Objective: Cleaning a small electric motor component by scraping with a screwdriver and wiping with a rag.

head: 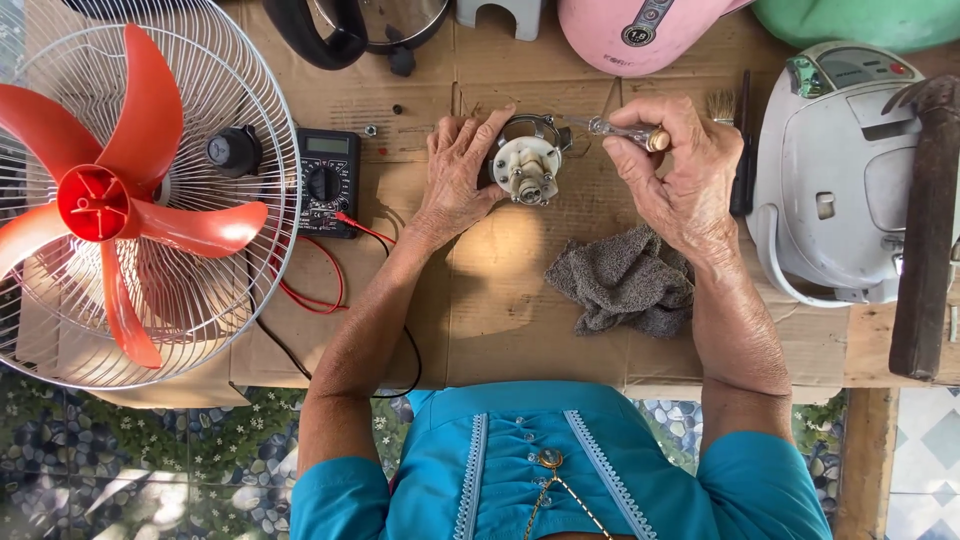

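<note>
Over on the left, the fan [130,190] is lying face up on the cardboard-covered bench [500,320], its red blades [110,200] sitting bare in the wire cage with no front guard showing. Just beside it, the black multimeter [327,180] is resting with its red and black leads [320,290] trailing toward the person.

Moving to the middle, the left hand [458,175] is curling around the small motor [527,165], fingers wrapped on its left side and steadying it on the cardboard. The motor is looking out of its housing already: a pale round face, a stubby shaft poking up, a metal ring behind it. So the stripping-down seems done, and the work on the motor itself seems underway, with refitting left.

Now the right hand [680,170] is pinching a clear-handled screwdriver [620,130], its tip pointing at the motor's upper edge. Below it, a grey rag [625,280] is lying crumpled. Far right, a white appliance [850,170] is waiting beside a hammer [930,220].
</note>
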